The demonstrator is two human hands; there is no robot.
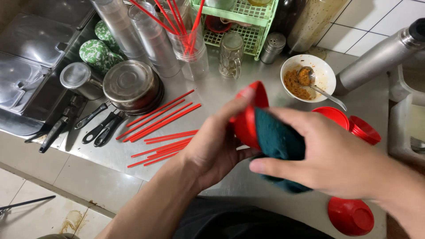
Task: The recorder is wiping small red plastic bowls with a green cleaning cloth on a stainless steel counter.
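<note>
My left hand [212, 146] grips a red plastic bowl [248, 117] on its side, above the steel counter. My right hand [332, 157] presses a dark green cloth [278, 140] against the bowl's outside. Both hands meet at the middle of the view. Red chopsticks [161, 119] lie scattered on the counter to the left of my left hand. An upturned red bowl [350, 216] sits near the front edge under my right forearm, and more red bowls [354, 125] are stacked behind my right hand.
Steel pots with black handles [128, 86] stand at the left. Clear cups, one holding red chopsticks [188, 37], a glass mug [231, 55], a shaker [271, 47] and a green rack [248, 22] line the back. A white bowl of orange paste with a spoon [307, 77] sits right of them.
</note>
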